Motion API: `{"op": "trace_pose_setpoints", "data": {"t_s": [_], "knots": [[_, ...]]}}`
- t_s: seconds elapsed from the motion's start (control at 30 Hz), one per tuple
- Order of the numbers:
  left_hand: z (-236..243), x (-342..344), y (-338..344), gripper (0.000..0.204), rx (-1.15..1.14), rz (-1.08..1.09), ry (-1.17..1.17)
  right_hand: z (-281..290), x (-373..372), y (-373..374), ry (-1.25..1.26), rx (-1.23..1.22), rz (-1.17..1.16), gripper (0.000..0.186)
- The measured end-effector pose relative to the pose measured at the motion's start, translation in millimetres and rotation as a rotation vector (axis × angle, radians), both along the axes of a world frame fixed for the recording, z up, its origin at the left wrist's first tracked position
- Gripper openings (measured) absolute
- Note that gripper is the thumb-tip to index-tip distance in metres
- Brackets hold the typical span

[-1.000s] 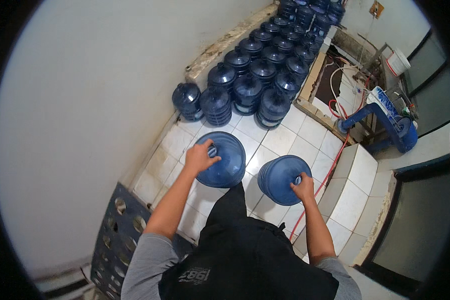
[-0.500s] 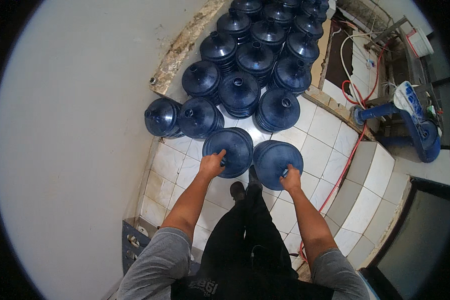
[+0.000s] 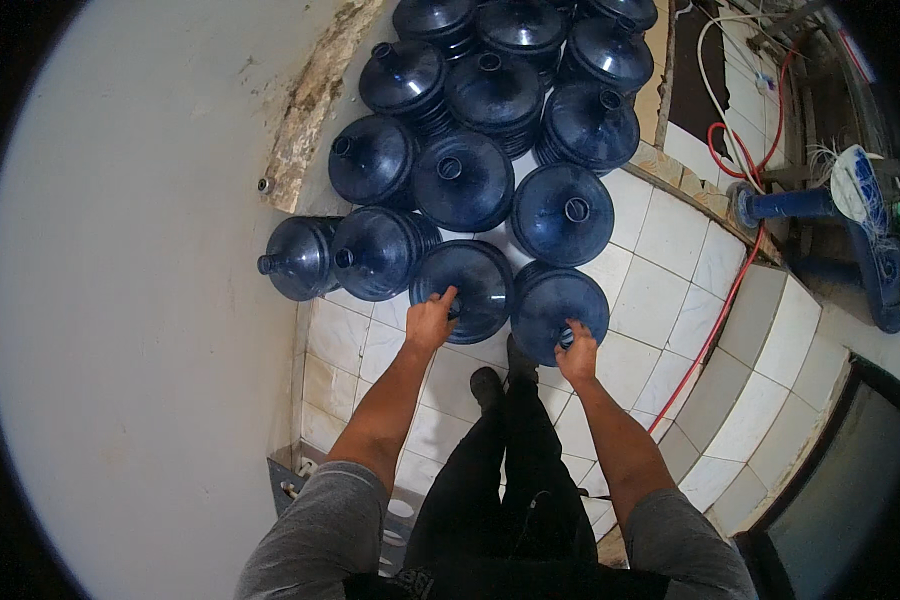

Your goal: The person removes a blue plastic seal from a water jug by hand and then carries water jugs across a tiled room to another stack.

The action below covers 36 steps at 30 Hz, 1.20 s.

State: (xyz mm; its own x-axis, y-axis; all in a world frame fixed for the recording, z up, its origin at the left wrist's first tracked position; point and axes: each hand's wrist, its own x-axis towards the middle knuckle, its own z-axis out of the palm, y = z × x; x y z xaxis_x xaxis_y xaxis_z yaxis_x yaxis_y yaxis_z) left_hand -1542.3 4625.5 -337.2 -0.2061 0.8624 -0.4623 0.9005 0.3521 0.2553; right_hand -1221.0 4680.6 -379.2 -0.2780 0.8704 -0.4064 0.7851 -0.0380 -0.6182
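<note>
My left hand (image 3: 432,318) is closed at the neck of a blue water jug (image 3: 480,285), its index finger lying along the top. To its right, my right hand (image 3: 576,354) has its fingers round the neck of a second blue water jug (image 3: 555,295). Both jugs stand on the floor close beside each other, their necks tilted toward me. The left one is close up against the jugs behind it, among them one water jug (image 3: 465,185) straight ahead and another water jug (image 3: 562,215) to the right.
Several more blue jugs (image 3: 490,95) stand packed in rows farther ahead, beside a wall ledge (image 3: 315,95). White floor tiles (image 3: 625,310) lie to the right. A red hose (image 3: 715,330) runs along a tiled step (image 3: 740,375). Blue pipes (image 3: 790,205) stick out at the right.
The two held jugs have shifted forward, nearer the standing rows. My hands stay at their necks, the right fingers looking looser. The view has moved forward too.
</note>
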Motion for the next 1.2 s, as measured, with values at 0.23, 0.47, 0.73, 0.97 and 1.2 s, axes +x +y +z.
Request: {"op": "trace_pose_setpoints", "data": {"t_s": [0.23,0.47,0.73,0.97,1.2], "knots": [[-8.4,6.9,20.9,0.072,-0.168,0.112,0.056,11.6,15.5,-1.7,0.058,-0.136,0.051,0.080],[85.6,37.8,-12.6,0.080,-0.017,0.216,-0.072,103.8,47.2,-62.9,0.079,-0.301,-0.206,0.075],[148.2,68.6,-135.1,0.061,-0.321,-0.171,-0.482,183.9,192.6,-333.7,-0.025,-0.391,-0.550,0.054],[60.0,65.2,-245.4,0.044,-0.409,-0.540,-0.519,230.2,254.4,-598.8,-0.209,-0.307,-1.050,0.047],[160.9,260.5,-259.5,0.042,-0.724,-1.167,-0.419,228.1,199.4,-795.6,0.051,-0.209,-1.503,0.026]]}}
